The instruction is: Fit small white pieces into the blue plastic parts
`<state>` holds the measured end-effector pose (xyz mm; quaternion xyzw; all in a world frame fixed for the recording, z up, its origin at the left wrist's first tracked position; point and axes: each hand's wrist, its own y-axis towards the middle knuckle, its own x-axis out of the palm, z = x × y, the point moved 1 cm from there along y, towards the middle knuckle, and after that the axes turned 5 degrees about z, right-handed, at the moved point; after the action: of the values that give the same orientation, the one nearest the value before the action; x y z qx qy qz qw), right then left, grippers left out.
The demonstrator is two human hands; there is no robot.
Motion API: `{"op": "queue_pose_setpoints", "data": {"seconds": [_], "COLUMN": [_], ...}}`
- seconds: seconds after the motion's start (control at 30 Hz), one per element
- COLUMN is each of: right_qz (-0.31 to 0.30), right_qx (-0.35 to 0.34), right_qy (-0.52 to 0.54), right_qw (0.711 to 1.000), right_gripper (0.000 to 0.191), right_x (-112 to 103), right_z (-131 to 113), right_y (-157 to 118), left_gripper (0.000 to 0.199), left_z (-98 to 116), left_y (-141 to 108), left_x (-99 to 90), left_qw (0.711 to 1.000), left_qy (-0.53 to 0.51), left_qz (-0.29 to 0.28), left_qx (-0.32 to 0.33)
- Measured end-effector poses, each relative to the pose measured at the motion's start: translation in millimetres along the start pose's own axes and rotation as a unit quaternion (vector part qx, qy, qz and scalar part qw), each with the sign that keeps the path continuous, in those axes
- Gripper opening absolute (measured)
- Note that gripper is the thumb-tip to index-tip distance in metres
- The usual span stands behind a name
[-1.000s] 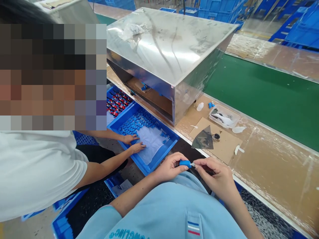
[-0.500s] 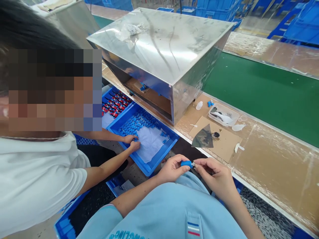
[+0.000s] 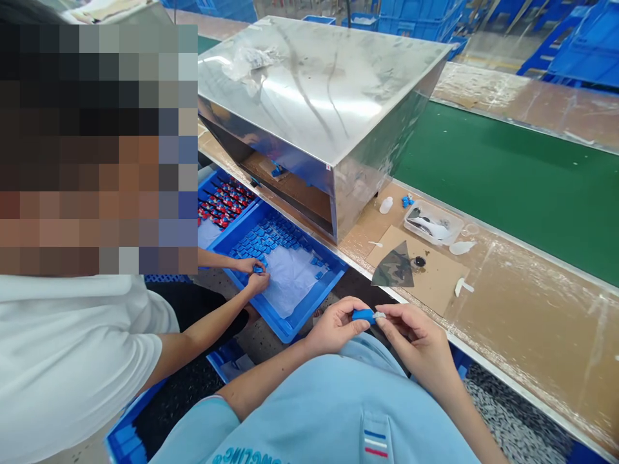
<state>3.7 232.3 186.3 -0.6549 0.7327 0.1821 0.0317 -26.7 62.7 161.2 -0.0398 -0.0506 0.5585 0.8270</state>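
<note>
Between the thumb and fingers of my left hand point(image 3: 337, 327) is a small blue piece point(image 3: 363, 316), lying sideways just above my lap. My right hand point(image 3: 414, 336) pinches a small whitish, crumpled-looking bit point(image 3: 380, 316) at the right end of the blue piece, touching it. What that bit is made of is too small to tell. On the bench beyond my hands lies a cardboard sheet point(image 3: 438, 293), with a dark camouflage-patterned scrap point(image 3: 394, 267) and a small pot of dark liquid point(image 3: 418, 261) on it.
At left, a co-worker's hands point(image 3: 255, 276) handle a piece over a blue tray point(image 3: 290, 332) of small blue parts. A metal hood point(image 3: 358, 187) stands on the bench. A clear plastic box point(image 3: 432, 222), a white bottle point(image 3: 386, 205) and a green belt point(image 3: 493, 174) lie beyond.
My hands stay nearly in place, with the whitish bit showing slightly more at the blue piece's end. The co-worker's head has come lower and their hands have shifted slightly left.
</note>
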Motion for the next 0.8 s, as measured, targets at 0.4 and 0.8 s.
{"op": "queue_pose_setpoints", "data": {"seconds": [0.4, 0.8], "right_qz": [0.028, 0.038], "right_qx": [-0.147, -0.157], "right_qy": [-0.098, -0.07], "right_qw": [0.984, 0.984], "right_gripper": [0.017, 0.021], "right_x": [2.3, 3.3], "right_z": [-6.5, 0.2], "right_y": [-0.6, -3.5], "left_gripper": [0.036, 0.028], "left_z": [0.0, -1.9], "left_y": [-0.6, -0.3], "left_x": [-3.2, -0.5], "left_qw": [0.998, 0.99], "left_qy": [0.016, 0.056], "left_qz": [0.021, 0.042], "left_qx": [0.05, 0.125]}}
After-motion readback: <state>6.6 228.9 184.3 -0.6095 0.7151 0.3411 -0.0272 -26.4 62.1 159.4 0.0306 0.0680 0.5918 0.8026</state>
